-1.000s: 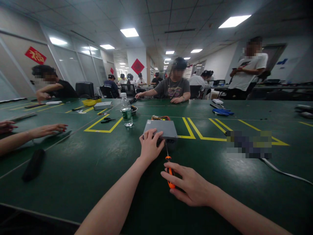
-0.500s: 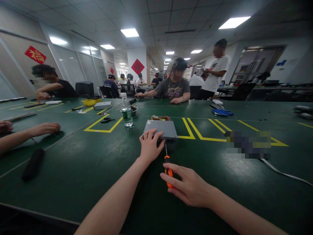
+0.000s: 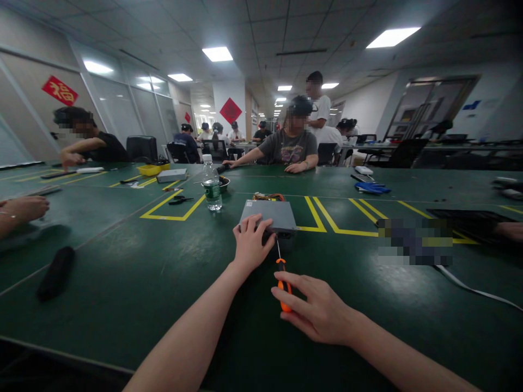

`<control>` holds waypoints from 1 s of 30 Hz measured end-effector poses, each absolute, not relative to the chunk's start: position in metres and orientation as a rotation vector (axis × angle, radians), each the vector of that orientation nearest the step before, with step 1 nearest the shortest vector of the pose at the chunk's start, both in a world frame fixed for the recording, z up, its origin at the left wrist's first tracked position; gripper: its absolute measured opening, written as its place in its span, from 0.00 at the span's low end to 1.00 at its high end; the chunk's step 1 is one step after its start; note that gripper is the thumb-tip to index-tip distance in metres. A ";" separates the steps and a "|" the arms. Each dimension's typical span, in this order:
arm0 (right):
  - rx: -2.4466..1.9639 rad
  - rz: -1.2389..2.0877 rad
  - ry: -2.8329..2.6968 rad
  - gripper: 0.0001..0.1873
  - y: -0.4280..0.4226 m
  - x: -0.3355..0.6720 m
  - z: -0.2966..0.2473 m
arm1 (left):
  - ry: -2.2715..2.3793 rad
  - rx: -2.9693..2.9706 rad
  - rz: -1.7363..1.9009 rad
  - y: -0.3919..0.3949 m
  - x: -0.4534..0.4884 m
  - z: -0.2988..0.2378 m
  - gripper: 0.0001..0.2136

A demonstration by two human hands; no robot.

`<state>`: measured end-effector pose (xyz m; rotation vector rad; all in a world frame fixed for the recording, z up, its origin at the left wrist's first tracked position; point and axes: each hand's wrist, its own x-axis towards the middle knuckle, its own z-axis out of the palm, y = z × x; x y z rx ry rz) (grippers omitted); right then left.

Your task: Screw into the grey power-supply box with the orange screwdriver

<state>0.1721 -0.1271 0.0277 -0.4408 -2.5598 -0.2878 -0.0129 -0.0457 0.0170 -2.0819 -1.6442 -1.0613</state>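
A grey metal computer power supply (image 3: 272, 211) lies on the green table in front of me, coloured cables (image 3: 267, 197) bunched at its far side. My left hand (image 3: 251, 245) holds it at the near left, fingers over the top and thumb at the front face. In my right hand (image 3: 312, 305) is an orange and black screwdriver (image 3: 285, 286), gripped by its handle between thumb and fingers. The screwdriver's thin shaft points away from me, its tip at the near face of the power supply, below my left thumb. Whether it sits in a screw is too small to tell.
A water bottle (image 3: 212, 188) stands beyond my left hand, before a bowl (image 3: 223, 185). Black pliers (image 3: 180, 200) lie left of it. A black object (image 3: 56, 273) is at near left, blue gloves (image 3: 371, 188) at far right. Another person's hand (image 3: 26, 209) is at left; someone sits opposite.
My right hand and the screwdriver handle have shifted slightly right; my left hand stays on the power supply. A standing person moved left in the background, and a dark flat object with a hand appeared at right.
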 end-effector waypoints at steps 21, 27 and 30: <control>-0.435 -0.275 -2.384 0.15 -0.122 0.176 0.022 | -1.649 -2.089 -1.082 -0.046 -0.012 0.018 0.17; -0.449 -0.248 -2.500 0.18 -0.126 0.177 0.029 | -1.667 -2.088 -1.069 -0.046 -0.012 0.018 0.17; -0.438 -0.300 -2.489 0.15 -0.125 0.175 0.028 | -1.674 -2.094 -1.055 -0.046 -0.012 0.019 0.17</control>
